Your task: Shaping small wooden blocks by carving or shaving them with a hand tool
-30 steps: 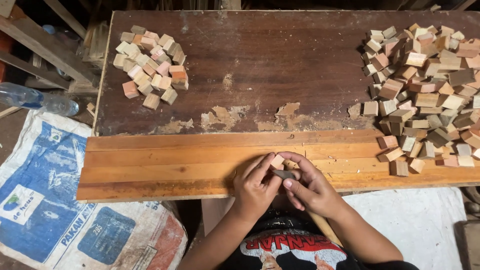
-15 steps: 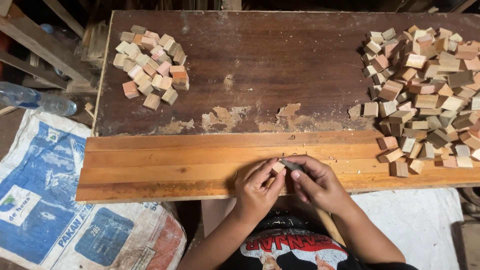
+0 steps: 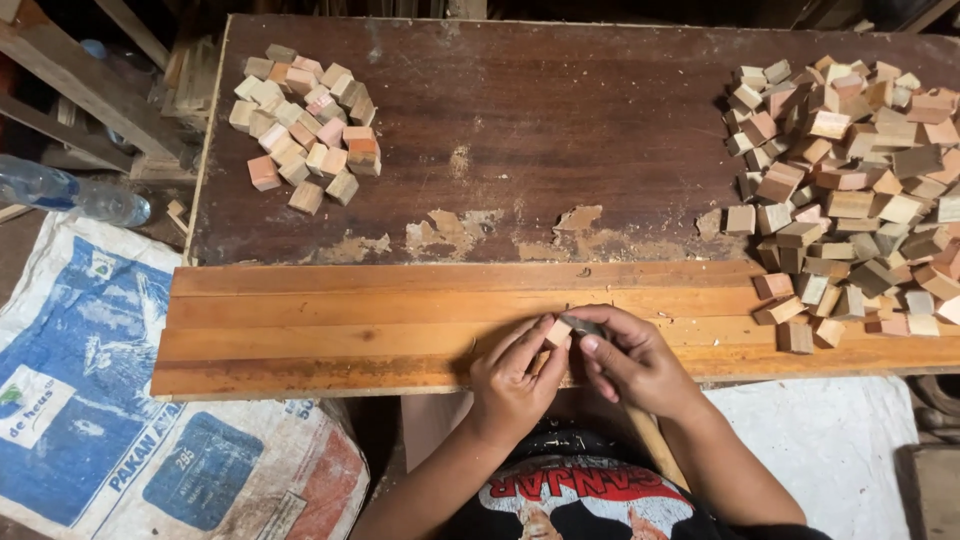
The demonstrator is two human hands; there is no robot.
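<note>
Since the earlier frames, both hands have drawn closer together at the lower centre of the frame, and the small wooden block has shifted from open view between them to a tighter pinch. The left hand grips the block between thumb and fingertips, clamped on it just above the near edge of the lighter plank. The right hand is closed on a small dark, flat tool, whose tip touches the block; its exact kind cannot be told. Judged from the grip, the left hand steadies the block so that the right can work its face, and the plank serves as a rest for both wrists.

The plank lies along the front of the dark worn table. A small heap of blocks sits at the upper left of the frame; a far larger heap fills the right side, spilling onto the plank. The two heaps are well apart.

No open container is in view. A printed woven sack lies at the lower left, contents hidden, with a clear plastic bottle above it.
</note>
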